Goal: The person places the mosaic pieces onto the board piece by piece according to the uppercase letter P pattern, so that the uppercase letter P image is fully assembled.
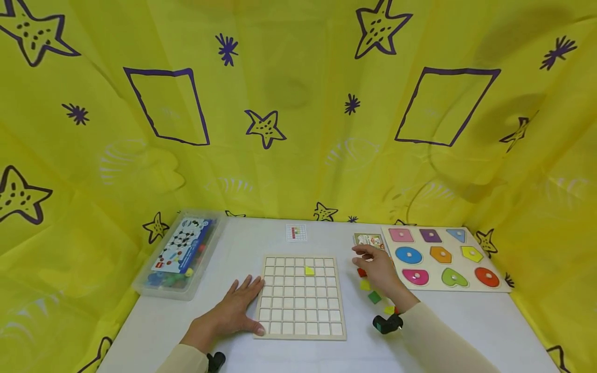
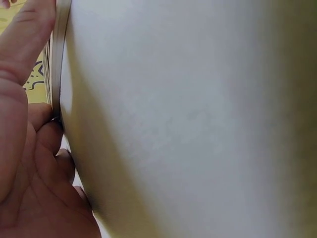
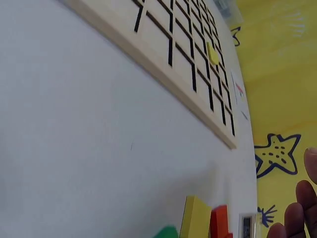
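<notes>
Resting flat on the table (image 1: pixel 154 321), left hand (image 1: pixel 233 311) has fingers straight and spread, fingertips touching the left edge of the wooden grid board (image 1: pixel 300 298). Nothing gripped. Left wrist view confirms: fingers (image 2: pixel 29 29) lie along the board edge (image 2: pixel 57 59), palm down on the white top.

Right hand (image 1: pixel 380 269) hovers over the loose colour tiles just right of the board, fingers relaxed and pointing towards the far-left. Holds nothing that I can see; right wrist view shows only fingertips (image 3: pixel 299 208) at frame edge, apart from the tiles.

Tiles under/near the right hand: red tile (image 1: pixel 361 272), yellow tile (image 1: pixel 365 284), green tile (image 1: pixel 374 297), another small yellow one (image 1: pixel 389 310) near the wrist. Wrist cam sees the yellow tile (image 3: pixel 195 218), red tile (image 3: pixel 219 220) and a bit of green (image 3: pixel 166 232) lying together on the table.

One yellow piece (image 1: pixel 310 270) sits in the grid, 2nd row from the far side, approx centre-right column; rest of the cells look blank. Same piece visible in wrist cam (image 3: pixel 213 53).

Pattern card (image 1: pixel 296 232) lies beyond the board, near the back edge. Small picture card/box (image 1: pixel 369 240) just beyond the right hand. Shape puzzle w/ knobs (image 1: pixel 443 257) on the far right, all pieces seated. Clear plastic box of parts (image 1: pixel 179 254) on the far left. Yellow star-print cloth (image 1: pixel 298 103) all round.
</notes>
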The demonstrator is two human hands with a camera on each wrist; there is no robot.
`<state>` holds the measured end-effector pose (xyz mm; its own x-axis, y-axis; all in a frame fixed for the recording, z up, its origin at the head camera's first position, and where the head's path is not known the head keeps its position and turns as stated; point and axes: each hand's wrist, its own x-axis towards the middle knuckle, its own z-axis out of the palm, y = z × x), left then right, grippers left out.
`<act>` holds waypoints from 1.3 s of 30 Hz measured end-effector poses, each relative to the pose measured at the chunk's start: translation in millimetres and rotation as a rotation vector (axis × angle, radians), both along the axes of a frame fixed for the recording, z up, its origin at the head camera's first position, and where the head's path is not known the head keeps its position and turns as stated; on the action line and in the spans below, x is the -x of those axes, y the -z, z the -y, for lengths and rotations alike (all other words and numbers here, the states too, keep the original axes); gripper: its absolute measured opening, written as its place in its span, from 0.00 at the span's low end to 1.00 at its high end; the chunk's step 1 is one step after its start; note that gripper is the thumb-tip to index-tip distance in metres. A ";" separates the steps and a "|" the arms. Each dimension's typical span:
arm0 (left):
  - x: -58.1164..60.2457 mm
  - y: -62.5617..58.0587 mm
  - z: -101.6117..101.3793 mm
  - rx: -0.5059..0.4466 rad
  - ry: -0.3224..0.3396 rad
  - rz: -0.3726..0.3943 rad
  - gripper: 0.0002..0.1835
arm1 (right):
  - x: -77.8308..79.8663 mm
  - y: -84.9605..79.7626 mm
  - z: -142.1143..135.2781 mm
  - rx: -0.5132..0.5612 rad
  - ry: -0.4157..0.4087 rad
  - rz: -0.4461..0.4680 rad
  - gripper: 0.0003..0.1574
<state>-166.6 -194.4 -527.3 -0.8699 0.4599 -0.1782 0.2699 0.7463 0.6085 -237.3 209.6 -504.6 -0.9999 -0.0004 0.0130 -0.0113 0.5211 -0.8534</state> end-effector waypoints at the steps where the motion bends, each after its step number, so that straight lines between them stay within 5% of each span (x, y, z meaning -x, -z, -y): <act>1: 0.3 0.4 0.0 0.002 0.000 0.000 0.68 | 0.2 0.8 -5.8 -0.009 0.006 0.006 0.21; 21: 5.3 -0.5 -2.3 0.025 0.018 -0.002 0.67 | 8.2 4.0 -107.3 -0.110 -0.018 0.087 0.29; 29: 2.8 2.2 -3.9 0.028 0.006 0.009 0.68 | 12.0 18.9 -117.7 -0.139 -0.019 0.154 0.28; 39: 2.0 2.5 -3.6 0.033 -0.011 0.020 0.69 | 20.0 29.3 -115.5 -0.221 -0.066 0.070 0.26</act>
